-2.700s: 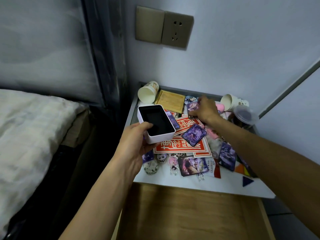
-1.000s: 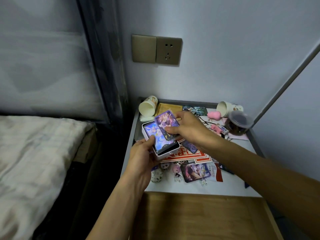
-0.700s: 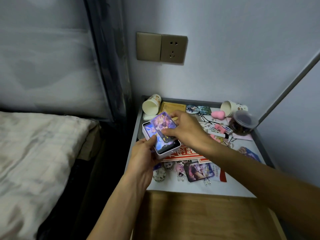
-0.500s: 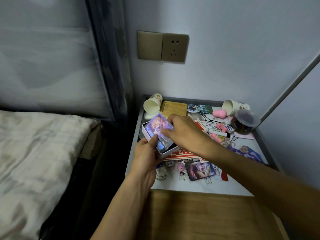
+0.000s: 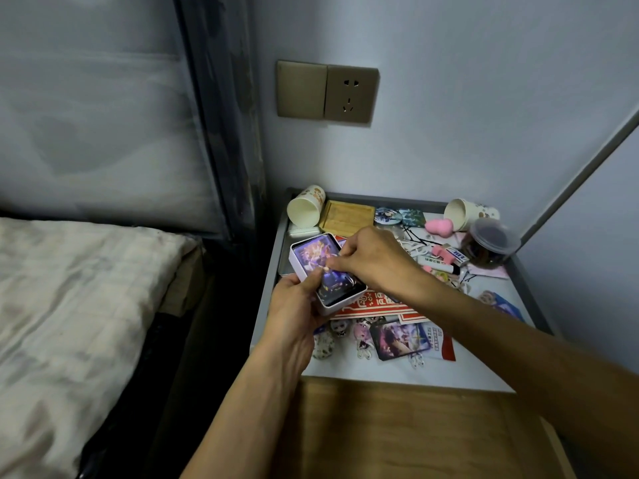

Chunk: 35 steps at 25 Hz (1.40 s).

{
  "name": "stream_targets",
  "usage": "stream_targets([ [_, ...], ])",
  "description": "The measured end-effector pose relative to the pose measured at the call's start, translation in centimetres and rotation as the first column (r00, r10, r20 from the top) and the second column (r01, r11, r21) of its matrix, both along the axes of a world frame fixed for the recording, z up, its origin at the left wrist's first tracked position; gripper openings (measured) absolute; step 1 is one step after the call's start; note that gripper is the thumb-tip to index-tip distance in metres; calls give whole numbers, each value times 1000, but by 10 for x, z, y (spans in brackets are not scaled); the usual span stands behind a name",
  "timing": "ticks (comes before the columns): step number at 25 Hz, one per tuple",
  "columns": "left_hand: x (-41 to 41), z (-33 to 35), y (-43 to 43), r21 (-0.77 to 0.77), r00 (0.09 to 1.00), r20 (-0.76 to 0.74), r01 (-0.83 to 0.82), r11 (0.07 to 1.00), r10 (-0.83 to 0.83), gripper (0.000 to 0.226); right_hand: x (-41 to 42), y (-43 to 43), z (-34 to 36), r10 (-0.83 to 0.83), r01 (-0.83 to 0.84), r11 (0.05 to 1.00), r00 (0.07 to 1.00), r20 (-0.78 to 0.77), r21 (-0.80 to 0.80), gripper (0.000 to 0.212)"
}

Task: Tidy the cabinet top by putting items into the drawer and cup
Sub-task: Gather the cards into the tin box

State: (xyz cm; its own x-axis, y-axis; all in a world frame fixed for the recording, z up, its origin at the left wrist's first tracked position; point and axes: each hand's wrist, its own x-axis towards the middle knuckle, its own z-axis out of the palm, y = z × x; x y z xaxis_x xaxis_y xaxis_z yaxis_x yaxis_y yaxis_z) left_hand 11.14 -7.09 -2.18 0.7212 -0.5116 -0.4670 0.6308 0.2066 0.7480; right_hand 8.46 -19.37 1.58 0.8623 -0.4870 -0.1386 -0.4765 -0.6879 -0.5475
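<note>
White and shallow, the small box [image 5: 340, 301] is gripped from below by the left hand [image 5: 294, 312] at the middle of the frame, the thumb hooked over its near rim and the fingers curled under its base, so that it is lifted clear of the cabinet top [image 5: 466, 375]. A purple card [image 5: 316, 254] lies face up inside the box, and the right hand [image 5: 375, 261], coming in from the lower right, has its fingers bent, with the thumb and forefinger tips pinching the card's near end. Under and just right of the box a red printed sheet [image 5: 377, 305] lies flat, and below it are another picture card [image 5: 403, 340] and a few small figure charms [image 5: 363, 337]. Toward the back edge a paper cup [image 5: 306, 207] lies on its side at the left corner, touching a tan square pad [image 5: 349, 216]; two round badges [image 5: 387, 216] sit just right of the pad. Farther right a second cup [image 5: 466, 212] lies tipped over beside a pink sponge [image 5: 439, 228] and a clear lidded tub [image 5: 491, 245] with dark contents. The wooden drawer [image 5: 415, 426] stands pulled open along the bottom of the frame. A bed [image 5: 69, 305] fills the left side, and a wall socket [image 5: 326, 93] is upper centre.
</note>
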Motion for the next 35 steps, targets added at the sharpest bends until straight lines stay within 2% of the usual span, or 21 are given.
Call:
stream_targets([
  [2, -1, 2, 0, 20, 1000, 11, -9, 1000, 9, 15, -4, -2, 1, 0, -2, 999, 999, 41, 41, 21],
  [5, 3, 3, 1, 37, 997, -12, -75, 997, 75, 13, -20, -32, -1, -109, 102, 993, 984, 139, 60, 14],
  [6, 5, 4, 3, 32, 995, -23, -98, 995, 99, 13, -27, -47, -9, -142, 142, 990, 983, 119, 10, 20],
  [8, 9, 2, 5, 32, 992, -31, -122, 992, 123, 16, -40, -74, -31, -175, 159, 973, 981, -83, -168, 49],
  [10, 12, 3, 9, 29, 992, -35, -120, 992, 121, 16, -49, -84, -56, -186, 104, 948, 948, -257, -301, 77],
  [12, 15, 5, 10, 18, 988, -61, -140, 990, 141, 16, -51, -82, -71, -193, 91, 935, 941, -277, -343, 89],
  [17, 19, 13, 14, 18, 981, -44, -186, 982, 187, 20, -51, -80, -77, -222, 153, 932, 958, -183, -328, 99],
  [19, 19, 16, 16, 17, 981, -48, -187, 982, 187, 20, -51, -80, -77, -220, 159, 920, 966, -138, -357, 98],
  [21, 21, 18, 17, 15, 981, -48, -187, 982, 188, 19, -50, -75, -77, -204, 195, 935, 979, 1, -296, 88],
  [24, 26, 16, 22, 18, 982, -50, -182, 983, 182, 21, -39, -75, -62, -196, 203, 979, 947, 254, -1, 63],
  [26, 30, 15, 27, 25, 979, -31, -202, 979, 202, 25, -20, -78, -49, -156, 88, 965, 949, 273, 246, 56],
  [27, 31, 15, 28, 30, 976, -24, -218, 976, 219, 25, -8, -80, -46, -107, 36, 958, 966, 236, 285, 55],
  [30, 34, 17, 33, 26, 971, -15, -237, 971, 237, 25, 29, -75, -48, 17, -21, 997, 999, 43, 79, 59],
  [33, 35, 18, 37, 20, 972, -20, -233, 972, 233, 24, 47, -72, -60, -42, 39, 999, 996, -81, -32, 55],
  [35, 37, 18, 40, 23, 969, -17, -245, 969, 246, 22, 49, -70, -65, -100, 94, 994, 987, -122, -58, 63],
])
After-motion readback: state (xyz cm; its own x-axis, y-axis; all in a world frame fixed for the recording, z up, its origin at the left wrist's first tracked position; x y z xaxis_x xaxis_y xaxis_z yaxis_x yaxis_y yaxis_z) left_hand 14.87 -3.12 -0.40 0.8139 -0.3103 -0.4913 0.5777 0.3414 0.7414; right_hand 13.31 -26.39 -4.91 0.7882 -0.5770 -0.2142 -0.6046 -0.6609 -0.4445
